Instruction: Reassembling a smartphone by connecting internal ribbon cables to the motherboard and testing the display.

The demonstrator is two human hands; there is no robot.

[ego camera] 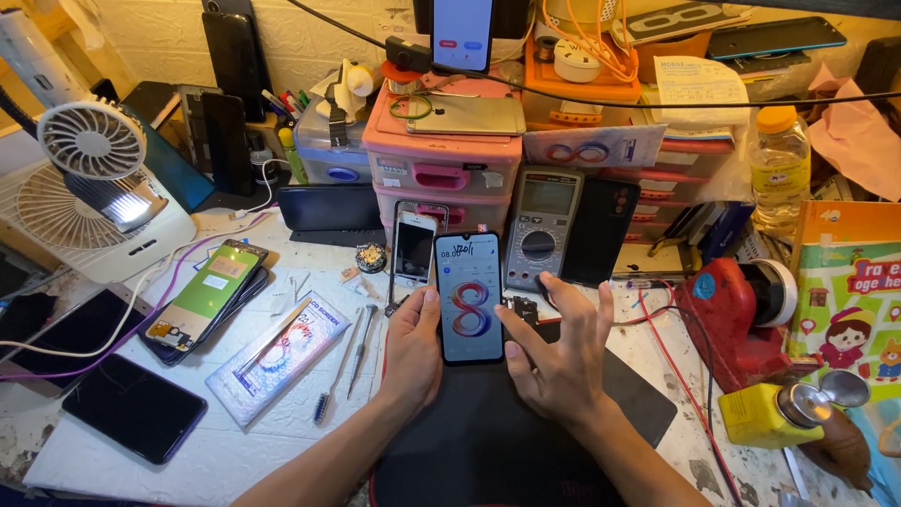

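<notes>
A black smartphone (467, 299) with a lit screen showing a red and blue swirl lies lengthwise on the black work mat (488, 441). My left hand (413, 349) grips its left edge, thumb on the side near the top. My right hand (563, 352) hovers at the right edge with fingers spread; its thumb touches the phone's lower right side. A small black part (519, 310) lies just behind the right hand.
A grey multimeter (542, 228), a small white phone (413, 248) and pink drawers (441, 169) stand behind. Left: a flat white package (278, 358), metal tools (357, 349), several phones (201, 299), fans (92, 141). Right: a red device (732, 317), a yellow bottle (765, 415).
</notes>
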